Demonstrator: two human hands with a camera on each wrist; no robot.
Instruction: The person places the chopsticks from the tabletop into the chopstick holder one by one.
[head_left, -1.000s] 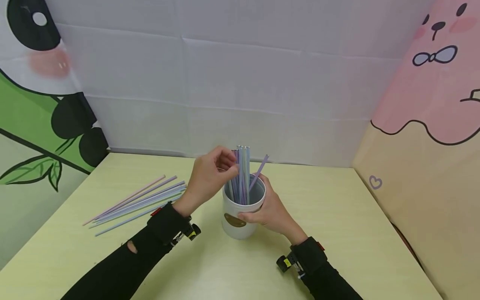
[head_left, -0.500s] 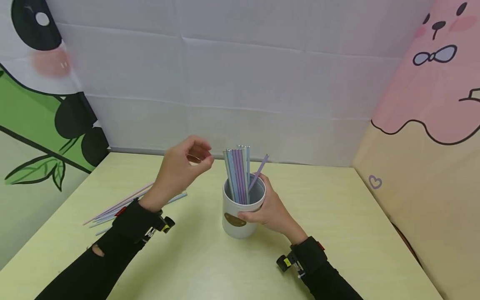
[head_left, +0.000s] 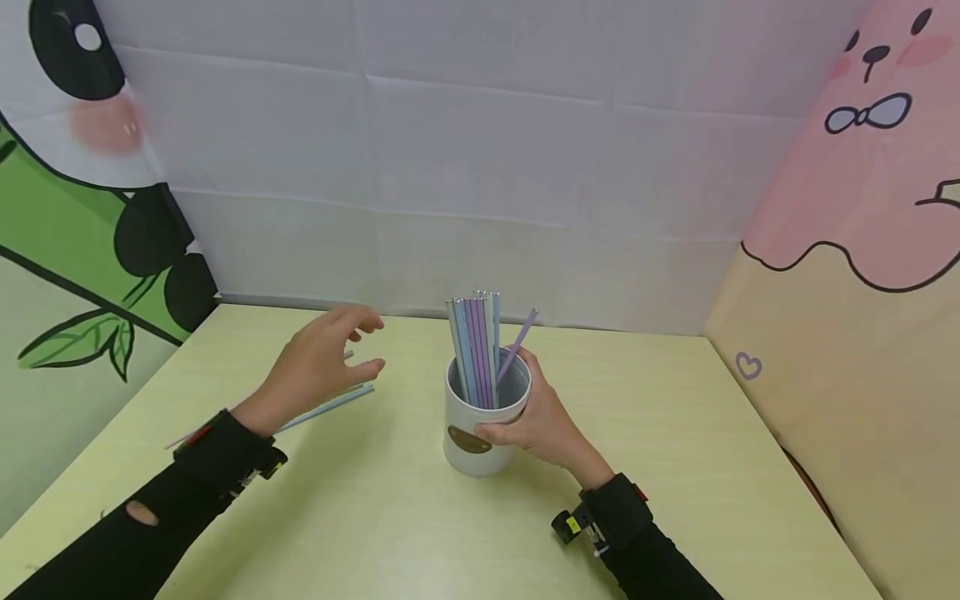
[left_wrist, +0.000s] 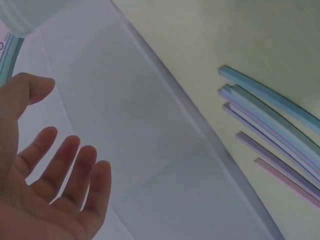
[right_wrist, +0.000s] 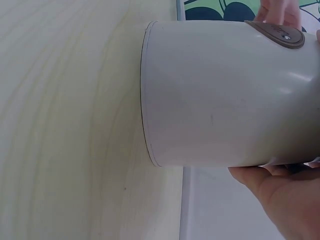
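Note:
A white cup (head_left: pixel 480 433) (right_wrist: pixel 220 95) stands on the pale green table (head_left: pixel 390 517) and holds several pastel straws (head_left: pixel 478 346) upright. My right hand (head_left: pixel 536 421) grips the cup's side, fingers curled round it. My left hand (head_left: pixel 326 367) (left_wrist: pixel 45 185) hovers with fingers spread and holds nothing, just above a loose pile of blue, purple and pink straws (head_left: pixel 330 404) (left_wrist: pixel 272 130) lying on the table to the left of the cup. Most of that pile is hidden behind the hand and sleeve in the head view.
White cloth walls (head_left: pixel 465 167) with cartoon panels close the table at the back and on both sides. A brown oval label (head_left: pixel 468 442) marks the cup's front.
My left hand let go of the straws in the cup and moved left and down to the pile on the table, opening its fingers. The right hand and the cup stayed put.

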